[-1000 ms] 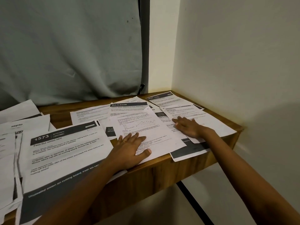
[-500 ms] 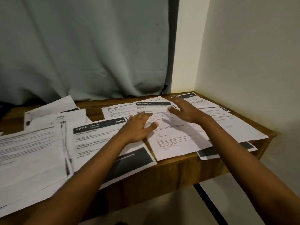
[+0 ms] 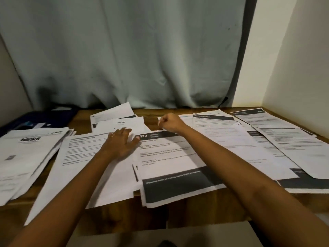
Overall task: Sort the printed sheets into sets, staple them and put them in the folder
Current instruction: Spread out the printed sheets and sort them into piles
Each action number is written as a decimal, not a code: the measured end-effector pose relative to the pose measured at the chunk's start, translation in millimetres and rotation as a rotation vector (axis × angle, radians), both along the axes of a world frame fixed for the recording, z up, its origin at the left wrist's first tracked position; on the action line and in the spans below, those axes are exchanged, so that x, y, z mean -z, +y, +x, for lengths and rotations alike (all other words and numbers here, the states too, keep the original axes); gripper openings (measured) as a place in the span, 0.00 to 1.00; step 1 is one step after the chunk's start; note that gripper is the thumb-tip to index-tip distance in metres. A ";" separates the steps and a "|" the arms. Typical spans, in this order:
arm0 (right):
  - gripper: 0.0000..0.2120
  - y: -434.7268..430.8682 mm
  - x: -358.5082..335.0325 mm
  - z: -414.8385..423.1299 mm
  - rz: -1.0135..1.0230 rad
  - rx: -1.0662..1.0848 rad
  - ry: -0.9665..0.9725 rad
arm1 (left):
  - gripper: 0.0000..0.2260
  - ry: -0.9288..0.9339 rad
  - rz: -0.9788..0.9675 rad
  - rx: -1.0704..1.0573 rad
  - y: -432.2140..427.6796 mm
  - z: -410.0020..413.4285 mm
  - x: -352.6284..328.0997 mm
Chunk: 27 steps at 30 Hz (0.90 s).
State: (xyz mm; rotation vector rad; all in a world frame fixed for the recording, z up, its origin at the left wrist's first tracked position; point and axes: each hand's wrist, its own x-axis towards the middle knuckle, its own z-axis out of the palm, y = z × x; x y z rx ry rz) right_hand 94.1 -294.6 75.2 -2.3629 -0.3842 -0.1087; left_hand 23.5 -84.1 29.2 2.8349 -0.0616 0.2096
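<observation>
**Wooden bench under loose printouts, both hands reaching in**

Wooden bench [image 3: 201,207] runs across the frame, its top nearly covered with printed sheets; a grey curtain [image 3: 124,50] hangs behind it.

At far left, against the back edge, lies a dark blue folder [image 3: 41,120], flat, partly under the corner of a paper stack. That stack [image 3: 26,157] is topped by a sheet marked "blinkit" and fans out toward the front edge. Just beside it to the right lies a plain text sheet [image 3: 85,168], overhanging the front of the bench. Behind it, near the curtain, are a few more sheets, the top one reading "zepto" [image 3: 122,124].

The left hand [image 3: 119,145] rests flat on the text sheet, palm down, fingers [image 3: 124,133] spread and released, their tips reaching the lower edge of the zepto sheet; a ring shows on one finger.

Next comes a pile headed by a sheet with a black "573" bar [image 3: 169,157] at its top and a black band at its bottom, also hanging over the front edge.

The right hand [image 3: 170,123] is raised above the top of the 573 sheet, curled into a loose fist; motion blur hides whether its fingers pinch anything.

Farther right, overlapping sheets [image 3: 249,143] with black headers spread to the corner by the wall [image 3: 302,68].
</observation>
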 end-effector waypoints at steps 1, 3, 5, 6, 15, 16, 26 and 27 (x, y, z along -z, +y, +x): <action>0.07 12.9 4.4 4.2 0.010 0.002 0.020 | 0.35 -0.005 -0.008 -0.019 10.3 0.5 3.9; 0.07 35.8 12.2 12.3 0.007 0.014 0.051 | 0.33 -0.030 -0.020 -0.042 26.5 1.1 8.4; 0.08 54.7 18.5 18.9 -0.003 0.029 0.082 | 0.32 -0.046 -0.020 -0.061 36.9 2.2 11.3; 0.08 62.3 21.9 22.8 -0.014 0.045 0.091 | 0.32 -0.038 -0.019 -0.068 41.0 2.9 13.1; 0.20 101.0 28.3 46.0 -0.248 0.241 0.112 | 0.31 -0.049 0.015 -0.074 48.9 4.7 30.1; 0.20 102.5 27.5 48.2 -0.257 0.254 0.133 | 0.30 -0.050 0.015 -0.073 49.2 5.0 31.0; 0.15 106.3 18.5 68.5 -0.044 0.320 0.187 | 0.29 -0.133 0.028 -0.059 49.8 3.1 29.3; 0.14 106.3 15.8 71.1 0.019 0.317 0.172 | 0.29 -0.137 0.023 -0.057 49.5 2.3 28.5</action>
